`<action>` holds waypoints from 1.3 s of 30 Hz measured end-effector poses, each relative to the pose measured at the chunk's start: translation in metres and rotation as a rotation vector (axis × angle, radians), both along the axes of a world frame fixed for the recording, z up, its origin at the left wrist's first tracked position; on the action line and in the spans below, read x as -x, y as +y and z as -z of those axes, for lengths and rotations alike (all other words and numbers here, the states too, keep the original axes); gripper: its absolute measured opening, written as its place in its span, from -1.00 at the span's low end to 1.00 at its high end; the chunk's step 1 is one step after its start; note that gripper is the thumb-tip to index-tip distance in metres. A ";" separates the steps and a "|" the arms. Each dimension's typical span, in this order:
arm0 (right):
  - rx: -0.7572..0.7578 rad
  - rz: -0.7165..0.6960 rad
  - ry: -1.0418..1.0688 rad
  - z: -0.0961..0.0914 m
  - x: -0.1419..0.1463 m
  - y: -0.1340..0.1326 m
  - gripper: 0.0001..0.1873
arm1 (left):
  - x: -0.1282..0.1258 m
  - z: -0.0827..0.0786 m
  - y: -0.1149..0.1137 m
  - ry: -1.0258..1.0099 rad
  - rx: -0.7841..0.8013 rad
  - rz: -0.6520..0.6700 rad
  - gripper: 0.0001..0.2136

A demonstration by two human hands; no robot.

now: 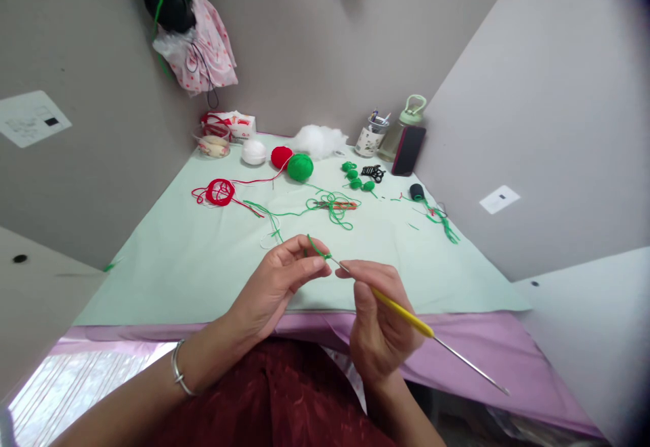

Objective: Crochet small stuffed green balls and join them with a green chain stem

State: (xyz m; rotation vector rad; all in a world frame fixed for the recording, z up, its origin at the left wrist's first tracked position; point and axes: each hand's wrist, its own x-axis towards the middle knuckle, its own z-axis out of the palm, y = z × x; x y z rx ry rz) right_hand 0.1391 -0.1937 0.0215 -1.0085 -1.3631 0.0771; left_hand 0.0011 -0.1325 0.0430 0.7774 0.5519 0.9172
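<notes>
My left hand [287,274] pinches a small piece of green yarn [319,249] between thumb and fingertips, with a loose tail curling up. A yellow-handled crochet hook [403,313], metal at both ends, is held pen-like in my right hand [383,325]. The hook's tip meets the green yarn at the left fingertips; whether it passes through a loop is too small to tell. Beyond the left hand, a strand runs over the table toward a tangle of green yarn [338,208] and the green yarn ball [300,167].
On the cloth-covered table [167,264] lie a red yarn ring [220,192], red [281,157] and white [254,152] yarn balls, white stuffing [319,141], small green crocheted pieces [355,183] and black scissors [373,173]. A bottle [401,132] and phone [409,151] stand back right. Partitions enclose the table.
</notes>
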 end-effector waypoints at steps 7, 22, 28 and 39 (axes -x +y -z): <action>0.011 0.005 0.010 0.002 0.002 0.002 -0.68 | 0.000 0.000 -0.002 -0.005 -0.009 0.009 -0.92; -0.088 0.098 -0.246 0.015 0.000 0.012 -0.50 | -0.002 0.005 -0.005 0.083 -0.068 -0.022 -0.48; 0.046 -0.064 0.149 0.007 -0.004 0.018 -0.74 | 0.004 0.005 0.005 -0.082 0.161 0.097 -0.61; 0.187 -0.294 0.418 0.003 -0.001 0.022 -0.78 | 0.002 0.006 0.000 0.079 -0.055 0.014 -0.66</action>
